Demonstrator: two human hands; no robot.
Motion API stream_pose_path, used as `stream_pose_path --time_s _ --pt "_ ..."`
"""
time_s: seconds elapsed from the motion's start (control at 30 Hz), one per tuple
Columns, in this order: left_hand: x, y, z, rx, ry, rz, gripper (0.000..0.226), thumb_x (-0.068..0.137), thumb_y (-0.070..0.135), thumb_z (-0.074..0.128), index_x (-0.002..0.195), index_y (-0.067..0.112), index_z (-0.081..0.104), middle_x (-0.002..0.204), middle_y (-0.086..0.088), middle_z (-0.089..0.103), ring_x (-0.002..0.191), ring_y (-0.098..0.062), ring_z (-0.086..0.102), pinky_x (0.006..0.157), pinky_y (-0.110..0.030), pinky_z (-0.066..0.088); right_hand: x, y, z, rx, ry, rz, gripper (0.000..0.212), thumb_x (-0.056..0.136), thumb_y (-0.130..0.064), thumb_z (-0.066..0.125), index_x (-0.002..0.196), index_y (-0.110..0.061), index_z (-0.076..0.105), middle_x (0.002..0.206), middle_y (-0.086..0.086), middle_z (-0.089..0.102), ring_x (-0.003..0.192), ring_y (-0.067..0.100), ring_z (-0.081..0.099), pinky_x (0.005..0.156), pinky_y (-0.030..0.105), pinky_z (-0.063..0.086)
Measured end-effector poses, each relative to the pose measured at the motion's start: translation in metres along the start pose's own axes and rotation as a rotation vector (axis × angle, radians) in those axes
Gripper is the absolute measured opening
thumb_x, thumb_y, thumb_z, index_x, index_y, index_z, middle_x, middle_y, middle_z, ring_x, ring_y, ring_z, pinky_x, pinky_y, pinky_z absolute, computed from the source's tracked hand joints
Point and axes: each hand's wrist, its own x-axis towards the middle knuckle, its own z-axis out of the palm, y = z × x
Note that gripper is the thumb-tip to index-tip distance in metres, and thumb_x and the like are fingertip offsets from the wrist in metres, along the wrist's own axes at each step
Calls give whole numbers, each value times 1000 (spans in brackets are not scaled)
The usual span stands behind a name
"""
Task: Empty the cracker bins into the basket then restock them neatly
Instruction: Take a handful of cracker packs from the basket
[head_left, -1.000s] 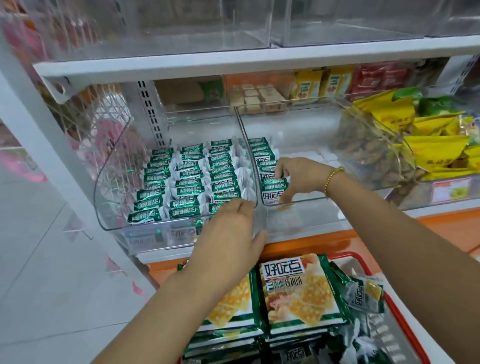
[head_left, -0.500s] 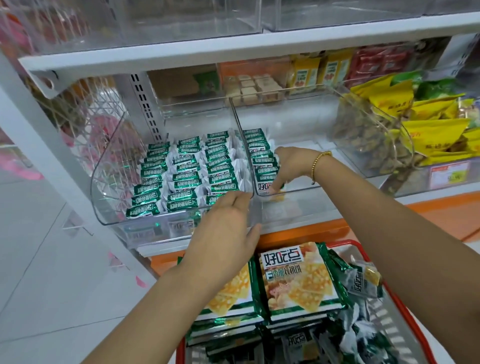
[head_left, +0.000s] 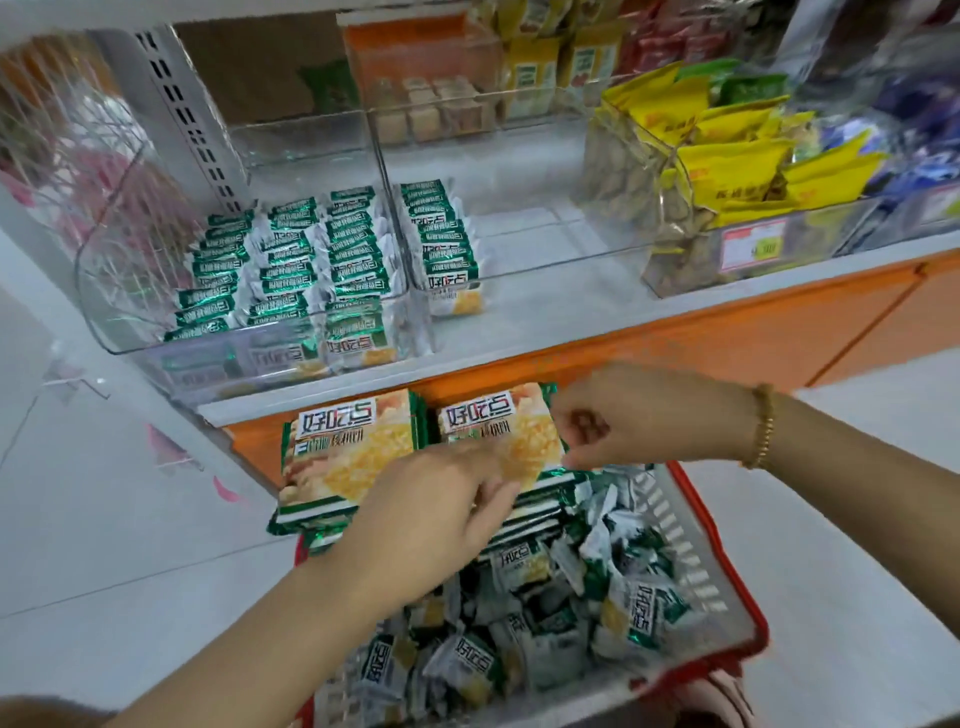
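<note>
**Both hands have come down from the bins to the basket**

Before, my left hand (head_left: 441, 514) was at the front of the bins and my right hand (head_left: 639, 415) was inside one. Now both are low, over the red basket (head_left: 685, 545).

My left fingers lie mostly straight and open on the near edge of the right big pack (head_left: 493, 421) of crackers. My right fingers are curled and pinch the right edge of that same pack. The left big pack (head_left: 343, 457) sits just beside it. Both lie on top of stacks at the far end of the basket. Loose small packs (head_left: 639, 608) fill the rest of the basket.

Up on the shelf (head_left: 571, 332), the left bin (head_left: 104, 291) holds three rows (head_left: 291, 260) of small green packs. The right bin (head_left: 545, 260) has one row (head_left: 441, 234), standing against its left wall. A gold bracelet (head_left: 761, 426) is on my right wrist.
</note>
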Motion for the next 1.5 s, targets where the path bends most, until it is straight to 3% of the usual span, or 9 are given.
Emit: stream_pose_path --time_s 0.23,0.43,0.57,0.73,0.93,1.03,1.17,1.4,1.5 --pt "-31 5 94 -205 -544 -315 18 96 27 51 89 16 64 86 4 63 76 -9 58 69 -24 47 -17 57 142 -151 -344 189 42 87 -46 63 84 -4 57 80 14 57 73 27 53 62 33 43" --pt "-63 10 169 -471 -657 -650 33 93 18 59 126 15 53 124 -1 56 100 -12 56 88 -20 46 -31 81 185 -91 -286 229 66 77 -45 75 126 -8 49 114 10 62 104 27 59 84 37 51" --pt "-71 8 198 -451 -632 -729 48 88 18 65 133 16 48 138 -3 47 115 -19 54 90 -23 45 -30 91 192 -23 -321 239 54 76 -45 75 104 -3 56 95 10 61 84 25 57 75 37 49" --pt "-65 17 216 -406 -707 -742 67 87 35 67 143 12 38 144 -6 44 122 -20 52 86 -19 40 -30 92 200 119 -264 282 52 79 -48 72 63 -12 37 57 1 31 49 14 27 48 29 22" --pt "-68 16 212 -393 -614 -704 49 83 28 72 127 17 51 137 -4 49 117 -18 53 89 -22 43 -24 91 206 132 -327 289 59 75 -46 76 56 -14 30 54 1 26 47 14 22 47 28 19" --pt "-65 16 185 -408 -457 -581 32 84 17 70 106 31 51 123 7 53 100 -14 60 70 -12 44 -23 90 181 265 -323 302 47 78 -36 75 66 -15 35 66 0 32 55 13 29 50 27 23" --pt "-52 18 131 -319 -112 -331 53 78 -2 70 100 41 48 124 15 45 120 -8 46 92 -16 35 -27 94 128 766 -281 297 36 78 -29 77 96 -10 54 91 -4 51 80 12 52 71 17 47" --pt "-25 28 43 -289 187 -122 70 66 -24 60 101 36 51 129 14 39 121 9 38 72 -14 45 -31 66 78 1609 -203 112 11 76 -27 71 72 -19 78 91 -16 72 90 -2 65 95 35 46" --pt "-15 30 17 -309 201 -72 68 65 -22 62 98 37 52 124 15 45 119 12 39 83 -8 37 -28 39 67 1730 -213 53 13 62 -30 77 70 -19 77 87 -15 71 88 -4 66 79 29 57"
